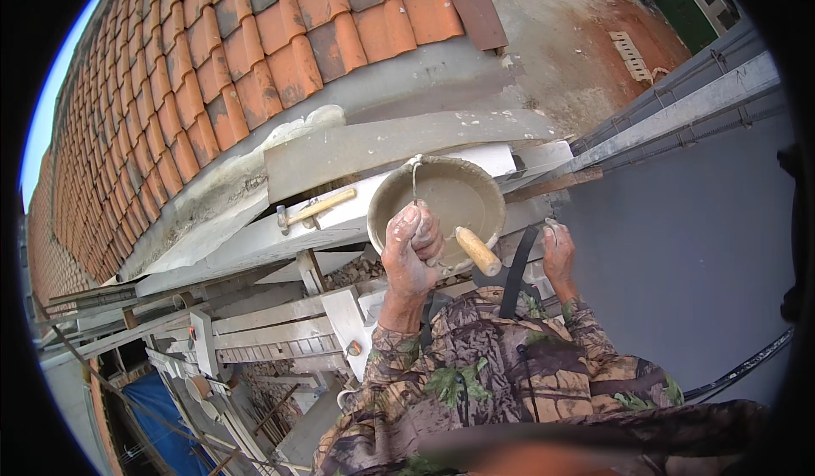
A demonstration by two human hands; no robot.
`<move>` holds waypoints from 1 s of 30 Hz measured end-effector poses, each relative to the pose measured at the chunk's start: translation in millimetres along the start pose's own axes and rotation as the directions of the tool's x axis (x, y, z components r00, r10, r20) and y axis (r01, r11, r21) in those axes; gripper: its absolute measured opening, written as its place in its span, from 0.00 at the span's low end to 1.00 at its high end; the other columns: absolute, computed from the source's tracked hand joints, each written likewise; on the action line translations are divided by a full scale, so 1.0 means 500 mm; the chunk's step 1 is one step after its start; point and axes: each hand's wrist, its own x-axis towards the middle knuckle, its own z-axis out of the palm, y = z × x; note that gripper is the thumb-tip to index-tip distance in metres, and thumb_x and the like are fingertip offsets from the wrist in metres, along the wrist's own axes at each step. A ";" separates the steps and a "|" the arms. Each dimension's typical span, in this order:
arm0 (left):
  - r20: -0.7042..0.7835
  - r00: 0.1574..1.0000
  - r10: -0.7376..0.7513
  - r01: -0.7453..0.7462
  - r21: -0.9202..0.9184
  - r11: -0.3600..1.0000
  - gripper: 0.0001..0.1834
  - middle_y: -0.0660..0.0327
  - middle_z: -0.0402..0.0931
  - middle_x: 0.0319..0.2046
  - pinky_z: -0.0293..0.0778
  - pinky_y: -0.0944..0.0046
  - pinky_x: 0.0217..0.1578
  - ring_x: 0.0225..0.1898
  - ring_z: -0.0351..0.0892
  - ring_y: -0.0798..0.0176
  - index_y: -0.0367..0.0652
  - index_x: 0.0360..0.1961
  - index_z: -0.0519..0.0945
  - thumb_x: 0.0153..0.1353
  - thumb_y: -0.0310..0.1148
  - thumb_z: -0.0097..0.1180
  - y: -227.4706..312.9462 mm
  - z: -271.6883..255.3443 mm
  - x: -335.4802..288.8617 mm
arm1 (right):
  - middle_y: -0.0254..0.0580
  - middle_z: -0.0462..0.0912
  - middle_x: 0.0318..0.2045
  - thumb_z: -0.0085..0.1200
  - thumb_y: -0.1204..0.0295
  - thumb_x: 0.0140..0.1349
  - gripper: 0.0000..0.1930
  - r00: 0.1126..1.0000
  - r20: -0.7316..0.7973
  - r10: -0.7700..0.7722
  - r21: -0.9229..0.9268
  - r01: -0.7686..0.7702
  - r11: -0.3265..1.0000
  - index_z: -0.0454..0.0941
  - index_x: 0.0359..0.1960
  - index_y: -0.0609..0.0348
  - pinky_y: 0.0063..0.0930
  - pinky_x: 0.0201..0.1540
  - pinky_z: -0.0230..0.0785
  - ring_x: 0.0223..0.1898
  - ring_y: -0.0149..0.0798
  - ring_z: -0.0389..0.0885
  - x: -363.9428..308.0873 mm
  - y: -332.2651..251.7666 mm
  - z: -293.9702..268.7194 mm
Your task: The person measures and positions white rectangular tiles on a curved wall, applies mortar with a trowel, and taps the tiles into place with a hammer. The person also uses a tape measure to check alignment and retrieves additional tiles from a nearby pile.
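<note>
My left hand [413,242] is closed round the thin wire handle [416,179] of a round bucket [378,200], its rim smeared with grey. Wet grey mortar [458,197] lies inside the bucket. A wooden tool handle [480,252] pokes out over the near rim; the rest of that tool is hidden. To the right of the bucket, my right hand [558,255] has its fingers curled closed near the wall's edge. What it grips, if anything, I cannot make out. Both hands are dusted with grey.
A hammer [316,210] lies on the white ledge [352,208] left of the bucket. Orange roof tiles [246,43] slope up beyond. Timber scaffolding [272,332] stands below on the left. A grey wall [671,230] and a metal-edged beam [679,111] flank the right.
</note>
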 end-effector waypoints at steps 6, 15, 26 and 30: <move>-0.030 0.997 0.068 -0.065 0.085 0.994 0.22 0.74 0.52 0.17 0.44 0.73 0.15 0.15 0.44 0.78 0.49 0.25 0.66 0.72 0.52 0.48 -0.005 0.047 0.103 | 0.56 0.82 0.45 0.50 0.70 0.72 0.14 0.999 -0.039 -0.033 0.008 0.033 0.999 0.80 0.51 0.67 0.45 0.54 0.71 0.49 0.58 0.80 0.055 0.011 -0.068; -0.098 0.989 0.115 -0.101 0.133 0.986 0.26 0.74 0.51 0.15 0.43 0.71 0.14 0.14 0.43 0.77 0.50 0.22 0.64 0.71 0.57 0.45 -0.013 0.128 0.146 | 0.57 0.80 0.43 0.59 0.66 0.65 0.20 0.829 0.265 -0.492 0.075 0.491 0.868 0.78 0.54 0.68 0.45 0.46 0.77 0.41 0.57 0.83 0.172 -0.255 -0.091; 0.057 0.980 -0.192 0.185 0.104 0.977 0.22 0.74 0.55 0.17 0.43 0.71 0.17 0.15 0.45 0.77 0.49 0.23 0.65 0.72 0.50 0.49 -0.138 0.100 0.040 | 0.59 0.78 0.34 0.61 0.73 0.56 0.22 0.932 0.359 -0.047 -0.274 0.153 0.949 0.73 0.52 0.71 0.51 0.40 0.79 0.35 0.63 0.84 0.051 -0.265 -0.085; 0.098 0.928 -0.360 0.336 0.200 0.920 0.24 0.74 0.53 0.16 0.45 0.70 0.16 0.14 0.45 0.76 0.51 0.23 0.64 0.73 0.53 0.46 -0.208 0.029 0.026 | 0.55 0.81 0.25 0.61 0.73 0.55 0.13 0.919 0.388 0.067 -0.415 0.110 0.903 0.79 0.40 0.68 0.46 0.37 0.79 0.31 0.57 0.86 -0.019 -0.219 -0.027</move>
